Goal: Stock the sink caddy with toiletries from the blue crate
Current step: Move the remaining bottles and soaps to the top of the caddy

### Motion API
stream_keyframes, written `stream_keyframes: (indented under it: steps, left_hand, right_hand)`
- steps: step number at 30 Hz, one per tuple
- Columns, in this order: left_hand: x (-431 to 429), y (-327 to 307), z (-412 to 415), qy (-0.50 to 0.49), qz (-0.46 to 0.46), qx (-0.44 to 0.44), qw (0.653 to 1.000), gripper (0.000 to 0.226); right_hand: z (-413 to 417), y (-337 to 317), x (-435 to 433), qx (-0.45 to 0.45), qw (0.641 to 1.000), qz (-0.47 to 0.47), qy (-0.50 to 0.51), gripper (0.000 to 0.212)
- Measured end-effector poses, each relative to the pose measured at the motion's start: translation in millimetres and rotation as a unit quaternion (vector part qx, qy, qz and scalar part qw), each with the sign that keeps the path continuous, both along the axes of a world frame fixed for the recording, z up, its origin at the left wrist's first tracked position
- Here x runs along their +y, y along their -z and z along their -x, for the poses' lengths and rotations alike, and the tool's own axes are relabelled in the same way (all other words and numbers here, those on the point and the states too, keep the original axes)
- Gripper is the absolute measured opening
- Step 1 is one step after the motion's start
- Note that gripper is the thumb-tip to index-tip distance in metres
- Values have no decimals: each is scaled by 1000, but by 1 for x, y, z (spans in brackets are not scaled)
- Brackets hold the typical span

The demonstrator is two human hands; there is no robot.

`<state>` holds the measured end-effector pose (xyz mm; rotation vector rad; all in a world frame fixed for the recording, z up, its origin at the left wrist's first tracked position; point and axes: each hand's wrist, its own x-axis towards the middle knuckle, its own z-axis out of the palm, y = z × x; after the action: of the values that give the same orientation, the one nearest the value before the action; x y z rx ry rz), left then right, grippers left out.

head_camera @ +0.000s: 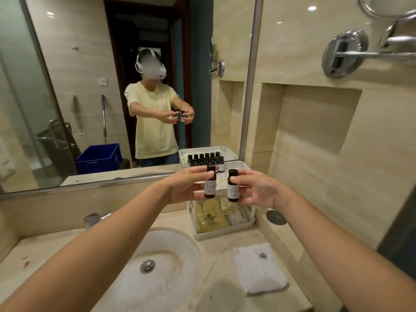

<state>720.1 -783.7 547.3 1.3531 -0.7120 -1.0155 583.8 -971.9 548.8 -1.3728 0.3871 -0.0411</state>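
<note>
— sink caddy (222, 234): it sits on the counter (225, 253) against the mirror (90, 86), with both hands in front of its upper tier (244, 165). why carry two at once?
— my guess is to set a pair down together. the left hand (180, 188) pinches one dark bottle (210, 184), thumb and fingers curled round its body. the right hand (258, 190) grips a second bottle (233, 185) the same way. both stand upright, labels toward the camera, just apart from each other, above the caddy's lower tier (250, 221) and clear of it.
— upright so they slot into the rows?
— likely. capped bottles (221, 166) already stand on the upper tier behind the hands.
— how many?
— can't tell. the hands cover part of that tier, and the mirror just behind the caddy doubles the rows, so real and reflected run together. the label print is too small to read.
— and the lower tier?
— yellowish packets (211, 219) and pale sachets (236, 216) lie there. its back part is hidden under the hands.
— the blue crate (99, 157)?
— seen only as a reflection, well left of the caddy, with its contents out of view. a folded white cloth (258, 266) lies in front of the caddy.
</note>
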Motion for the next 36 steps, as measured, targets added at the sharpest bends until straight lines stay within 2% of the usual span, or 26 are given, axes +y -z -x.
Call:
stream_keyframes:
  steps: [6,11,20,28,32,36]
  left_hand:
    - [-61,-19,-37,-21,-8,-22,999,39]
    - [-113,-28,-67,-31,-13,-23,999,44]
    - [-196,3,-122,-77,-35,-44,995,25]
    - [-233,17,-168,-154,-97,-207,961,17]
    - [-245,21,-185,-158,-149,-326,920,12]
    - [-259,25,-198,-156,-190,-442,863,22]
  right_hand:
    - [-38,-17,-64,-12,1000,-1,27,65]
    - [-79,-25,-118,-5,1000,8,16,60]
    - [-149,-4,-196,18,1000,0,6,50]
    - [-199,21,-214,52,995,80,29,44]
    - [-216,26,-223,57,990,122,34,36]
    - [-231,30,-228,57,981,183,41,32]
